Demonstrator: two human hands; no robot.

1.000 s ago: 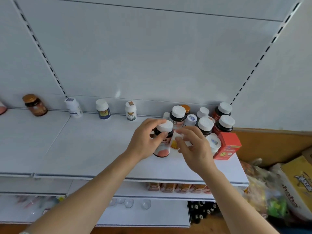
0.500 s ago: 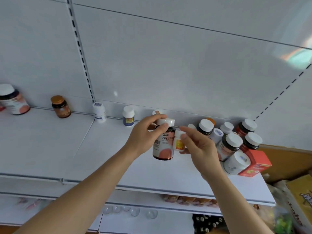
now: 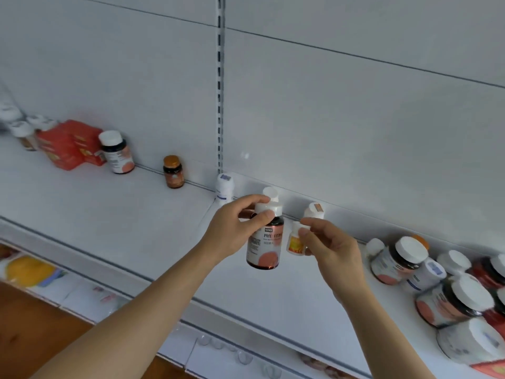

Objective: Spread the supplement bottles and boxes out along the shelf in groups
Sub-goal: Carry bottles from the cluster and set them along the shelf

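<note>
Your left hand (image 3: 232, 231) is gripping a dark bottle (image 3: 264, 242) by its white cap, thumb on the near side and fingers curled over the far side, so the bottle with its pink-spotted label is hanging clear above the white shelf (image 3: 109, 214). Your right hand (image 3: 332, 248) is pinching a small white bottle with a yellow label (image 3: 294, 241) between thumb and fingertips, just beside the dark bottle and also lifted off the shelf.

Behind your hands, along the back wall, two small white bottles are standing: one (image 3: 225, 187) at the foot of the slotted upright and another (image 3: 314, 210) just above your right thumb. A white cap (image 3: 270, 193) is peeking out behind the bottle you are lifting.

Further left an amber bottle with an orange cap (image 3: 172, 172) is standing alone, then a dark white-capped bottle (image 3: 117, 152) just beside the red boxes (image 3: 69, 146), with blurred white-capped bottles (image 3: 19, 129) at the far end.

At the right a crowded cluster of bottles (image 3: 437, 280) is sitting together, most with white caps.
</note>
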